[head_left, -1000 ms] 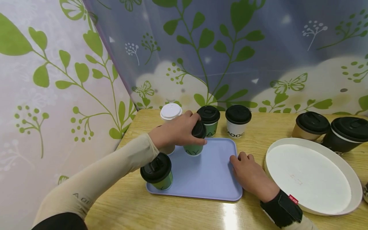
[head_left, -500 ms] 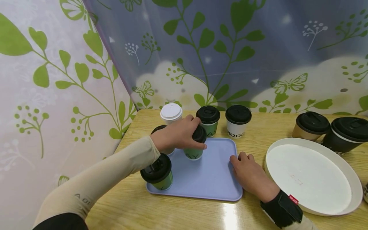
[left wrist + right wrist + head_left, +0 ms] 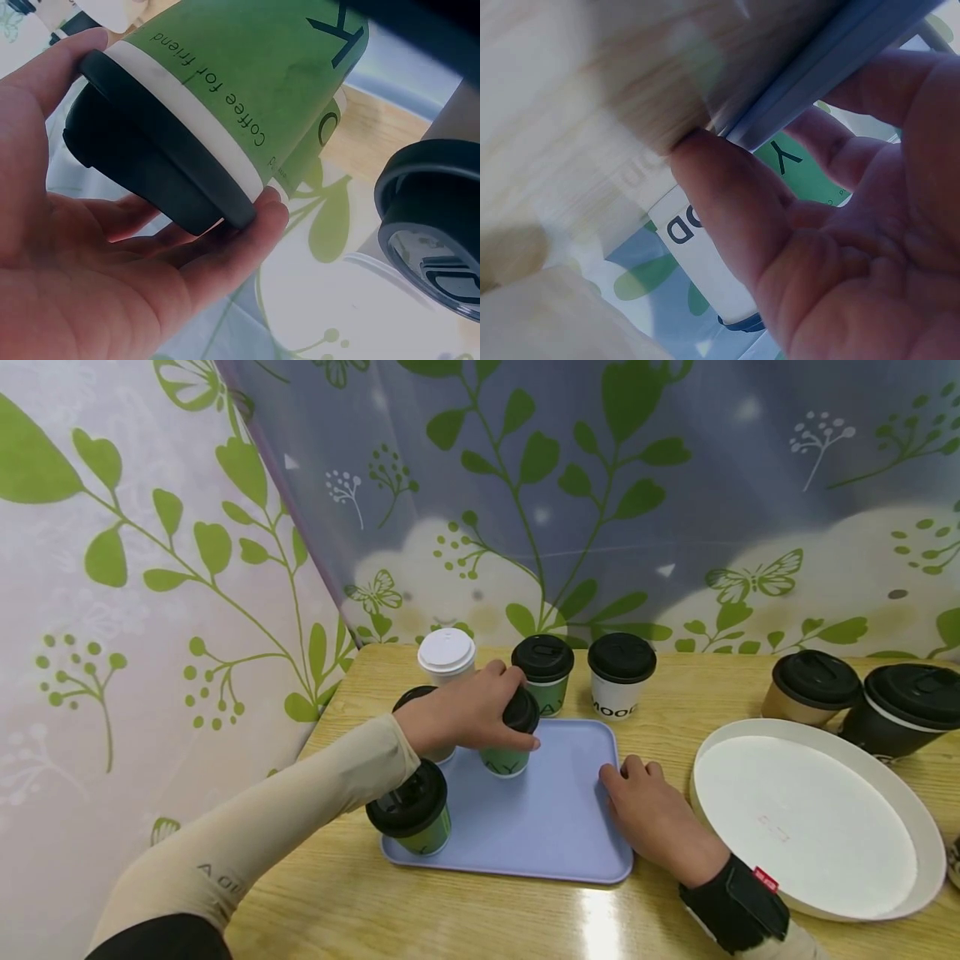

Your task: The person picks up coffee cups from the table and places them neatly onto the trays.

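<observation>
A: What do we find, starting from the left?

B: We see a front green cup with a black lid, upright in the near-left corner of the lavender tray. Behind it, a black-lidded cup is mostly hidden by the arm, and a white-lidded cup is farther back on the wooden table.

A: And the left hand?

B: We see it grasping the held green cup by its black lid, thumb and fingers round the lid's rim. That cup is upright at the tray's middle, toward the far side; we cannot tell whether its base touches.

A: Beyond that?

B: We have a rear green cup and a white MOOD cup side by side just behind the tray.

A: The right hand?

B: Its bent fingers grip the tray's right edge, we'd say.

A: Farthest right?

B: We see a round white tray, with a tan cup and a black cup behind it.
</observation>
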The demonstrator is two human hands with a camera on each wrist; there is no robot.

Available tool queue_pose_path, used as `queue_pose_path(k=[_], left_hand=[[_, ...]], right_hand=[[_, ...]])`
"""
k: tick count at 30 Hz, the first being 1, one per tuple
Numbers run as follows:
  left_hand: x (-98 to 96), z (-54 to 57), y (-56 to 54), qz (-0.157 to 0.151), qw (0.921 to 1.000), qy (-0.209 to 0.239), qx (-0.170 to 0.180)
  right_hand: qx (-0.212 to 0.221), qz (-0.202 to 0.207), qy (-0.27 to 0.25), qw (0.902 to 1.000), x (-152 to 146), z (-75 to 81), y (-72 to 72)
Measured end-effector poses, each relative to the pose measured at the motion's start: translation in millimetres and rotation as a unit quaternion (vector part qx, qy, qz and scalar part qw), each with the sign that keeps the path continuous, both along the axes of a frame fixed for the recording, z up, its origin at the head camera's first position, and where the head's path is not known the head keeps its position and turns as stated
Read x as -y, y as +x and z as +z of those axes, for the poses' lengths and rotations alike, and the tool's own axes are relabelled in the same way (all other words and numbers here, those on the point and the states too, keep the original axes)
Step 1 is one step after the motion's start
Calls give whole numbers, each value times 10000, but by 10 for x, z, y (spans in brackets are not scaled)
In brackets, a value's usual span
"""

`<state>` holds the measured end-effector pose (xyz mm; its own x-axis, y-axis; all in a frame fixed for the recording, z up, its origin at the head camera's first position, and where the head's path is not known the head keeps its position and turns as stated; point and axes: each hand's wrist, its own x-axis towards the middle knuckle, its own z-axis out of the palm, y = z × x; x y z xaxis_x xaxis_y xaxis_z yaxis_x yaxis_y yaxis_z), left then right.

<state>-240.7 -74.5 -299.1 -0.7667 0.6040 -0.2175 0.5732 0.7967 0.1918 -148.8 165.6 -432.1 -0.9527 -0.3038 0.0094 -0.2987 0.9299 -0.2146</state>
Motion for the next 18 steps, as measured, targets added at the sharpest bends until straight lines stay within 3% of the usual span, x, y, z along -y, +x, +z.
queue_pose_path(k=[8,18], left_hand=[[-13,37,-38,-32,9999,-21,94],[20,75,-78,-33,9999,75,-73]], right_hand=[[40,7,-5,10000,0,17,6],[122,-7,-3,9999,8,33,4]])
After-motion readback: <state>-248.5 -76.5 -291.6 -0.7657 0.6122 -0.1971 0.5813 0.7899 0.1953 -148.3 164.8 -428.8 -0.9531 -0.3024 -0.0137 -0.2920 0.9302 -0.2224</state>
